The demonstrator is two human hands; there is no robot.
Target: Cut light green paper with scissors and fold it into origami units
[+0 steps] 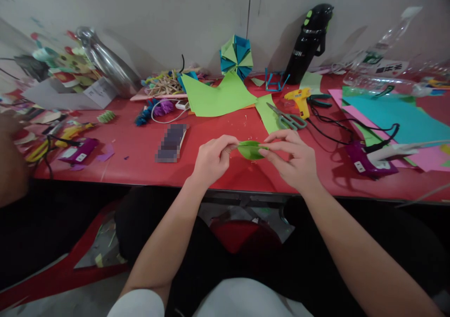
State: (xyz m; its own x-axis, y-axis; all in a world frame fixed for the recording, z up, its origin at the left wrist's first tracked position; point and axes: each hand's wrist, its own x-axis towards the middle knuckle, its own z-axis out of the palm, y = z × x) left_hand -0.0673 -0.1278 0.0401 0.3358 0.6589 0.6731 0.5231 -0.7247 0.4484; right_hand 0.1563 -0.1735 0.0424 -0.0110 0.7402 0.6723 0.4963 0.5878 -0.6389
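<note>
A small green paper piece (251,150), rounded along its lower edge, hangs between my two hands above the front part of the red table. My left hand (217,157) pinches its left end between thumb and forefinger, with the other fingers curled in. At its right end, my right hand (293,157) grips it between the thumb and fingertips. Behind the hands lie a large light green sheet (220,94), a narrower green strip (266,112) and grey-green scissors (290,119).
On the red table (133,143) are a phone (171,143), a yellow glue gun (299,100), purple power sockets (369,160) and coloured sheets (411,118). A black bottle (305,45) and a steel jug (107,62) stand behind. Another person's arm (12,162) is at far left.
</note>
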